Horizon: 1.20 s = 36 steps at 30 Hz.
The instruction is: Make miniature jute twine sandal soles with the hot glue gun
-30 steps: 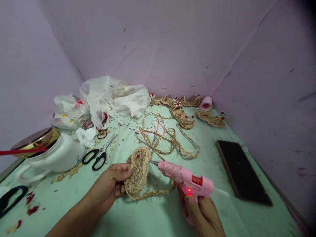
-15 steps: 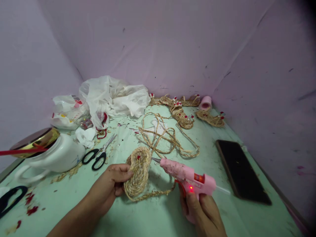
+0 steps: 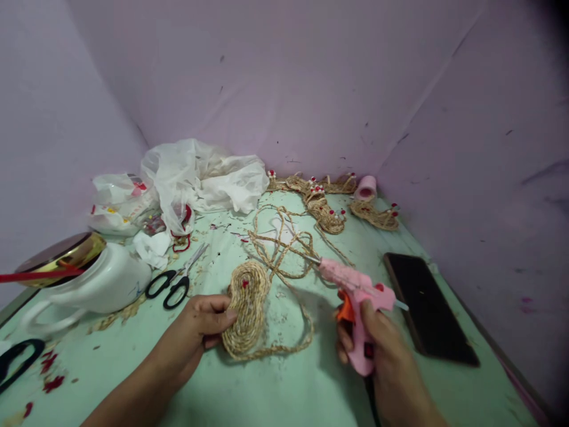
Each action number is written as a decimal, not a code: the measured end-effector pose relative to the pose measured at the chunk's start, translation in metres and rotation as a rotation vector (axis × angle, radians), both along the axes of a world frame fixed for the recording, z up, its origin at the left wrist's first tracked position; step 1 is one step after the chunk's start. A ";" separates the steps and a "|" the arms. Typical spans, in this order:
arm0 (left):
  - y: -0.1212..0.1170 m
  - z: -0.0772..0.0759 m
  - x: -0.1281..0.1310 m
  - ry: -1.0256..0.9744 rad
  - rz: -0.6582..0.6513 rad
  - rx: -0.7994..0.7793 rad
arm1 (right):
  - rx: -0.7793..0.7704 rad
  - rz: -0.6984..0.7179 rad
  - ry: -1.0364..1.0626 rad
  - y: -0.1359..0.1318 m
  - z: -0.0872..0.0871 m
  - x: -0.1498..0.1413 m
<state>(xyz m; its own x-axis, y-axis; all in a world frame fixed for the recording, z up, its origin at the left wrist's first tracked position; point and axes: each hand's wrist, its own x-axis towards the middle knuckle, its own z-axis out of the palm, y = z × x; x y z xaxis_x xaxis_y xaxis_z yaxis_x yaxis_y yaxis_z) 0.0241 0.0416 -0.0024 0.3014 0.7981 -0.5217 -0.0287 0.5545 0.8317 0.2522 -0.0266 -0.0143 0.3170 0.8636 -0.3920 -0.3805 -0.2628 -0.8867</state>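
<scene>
My left hand (image 3: 207, 323) is closed on the left edge of a coiled braided-straw sole (image 3: 249, 311), which has a small red mark near its top. A loose straw braid (image 3: 306, 332) runs from the sole's lower end and loops back to a tangle of the same braid (image 3: 284, 249) behind it. My right hand (image 3: 377, 341) grips a pink hot glue gun (image 3: 351, 281) by its handle, fingers near the orange trigger. The gun's nozzle points up and left, apart from the sole. A clear glue stick pokes out of its rear.
Black-handled scissors (image 3: 175, 284) lie left of the sole, by a tipped white mug (image 3: 111, 281). Plastic bags (image 3: 204, 175) are heaped behind. Finished straw pieces with red beads (image 3: 326, 213) and a pink roll (image 3: 365, 188) sit at the back; a dark phone (image 3: 429, 308) lies right.
My right hand has drawn the glue gun away from the sole, rightward and up, and tilted it. The braid end near the gun now curves free. My left hand keeps its hold.
</scene>
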 end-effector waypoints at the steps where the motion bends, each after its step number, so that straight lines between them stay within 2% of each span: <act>1: 0.000 0.000 -0.001 0.005 0.011 0.009 | -0.023 -0.001 0.015 0.008 0.004 0.006; 5: 0.000 0.001 -0.006 0.008 0.034 0.046 | -0.071 -0.014 0.011 0.035 0.014 0.026; 7: -0.001 0.002 -0.007 0.011 0.024 0.063 | -0.092 0.030 -0.008 0.042 0.014 0.032; 9: -0.001 0.003 -0.008 0.018 0.010 0.079 | -0.107 0.105 -0.116 0.043 0.011 0.037; 10: -0.001 0.003 -0.008 0.023 0.001 0.083 | -0.117 0.134 -0.247 0.041 0.011 0.040; 12: -0.001 0.003 -0.008 0.030 -0.023 0.089 | -0.170 0.145 -0.666 0.036 0.013 0.042; 14: -0.001 0.002 -0.007 0.022 -0.061 0.087 | -0.244 0.068 -1.114 0.032 0.021 0.040; 15: -0.001 0.002 -0.007 0.011 -0.084 0.088 | -0.244 0.008 -1.228 0.031 0.027 0.036; 16: -0.002 0.001 -0.006 -0.005 -0.104 0.093 | -0.165 -0.006 -1.215 0.031 0.033 0.030; 18: -0.002 0.000 -0.006 -0.033 -0.141 0.101 | 0.064 0.135 -0.952 0.036 0.043 0.013; 20: -0.003 0.000 -0.005 -0.047 -0.160 0.122 | 0.117 0.313 -0.713 0.046 0.050 -0.005; 22: -0.003 0.001 -0.004 -0.043 -0.166 0.151 | 0.105 0.405 -0.608 0.055 0.053 -0.020; 26: -0.003 0.000 -0.003 -0.012 -0.182 0.200 | 0.094 0.486 -0.592 0.064 0.050 -0.033; 32: -0.002 -0.009 -0.006 0.008 -0.215 0.233 | 0.095 0.575 -0.672 0.063 0.044 -0.031; 36: -0.002 -0.013 -0.008 0.027 -0.235 0.258 | 0.081 0.638 -0.623 0.066 0.042 -0.030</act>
<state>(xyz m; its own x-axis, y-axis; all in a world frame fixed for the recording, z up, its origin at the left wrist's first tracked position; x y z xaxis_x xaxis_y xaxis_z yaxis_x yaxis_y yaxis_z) 0.0158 0.0399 -0.0149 0.4814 0.8153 -0.3219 0.0983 0.3147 0.9441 0.2226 0.0394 0.0274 -0.0985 0.9659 -0.2394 0.3734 -0.1871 -0.9086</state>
